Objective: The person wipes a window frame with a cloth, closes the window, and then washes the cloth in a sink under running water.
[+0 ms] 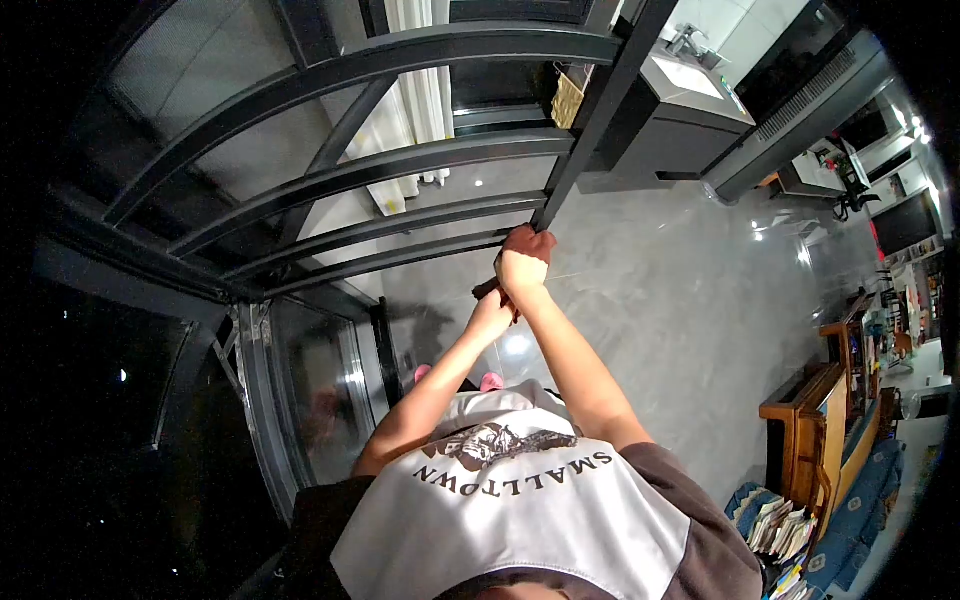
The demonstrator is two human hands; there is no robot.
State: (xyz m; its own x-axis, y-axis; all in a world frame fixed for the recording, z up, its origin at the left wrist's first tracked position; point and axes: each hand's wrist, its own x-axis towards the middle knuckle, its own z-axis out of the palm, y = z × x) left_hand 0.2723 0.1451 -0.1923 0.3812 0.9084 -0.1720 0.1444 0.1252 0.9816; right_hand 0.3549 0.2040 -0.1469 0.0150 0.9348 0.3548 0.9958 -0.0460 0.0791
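A dark metal frame with several crossbars (pixel 430 150) stretches across the upper left. Its slanted upright post (pixel 600 100) comes down to a reddish-brown cloth (pixel 530 241). My right hand (pixel 521 272) is closed on this cloth, at the post's lower visible end. Just below and to its left, my left hand (pixel 490 316) is closed around a hanging part of the same cloth, close to my right wrist. The fingers of both hands are partly hidden by the cloth and by the hands themselves.
A dark sink cabinet (pixel 680 125) stands at the upper right beside a column (pixel 790 110). Wooden furniture (pixel 805 430) and stacked books (pixel 775 530) are at the lower right. Glass door panels (pixel 320 390) stand on the left, and a white curtain (pixel 425 90) hangs behind the frame.
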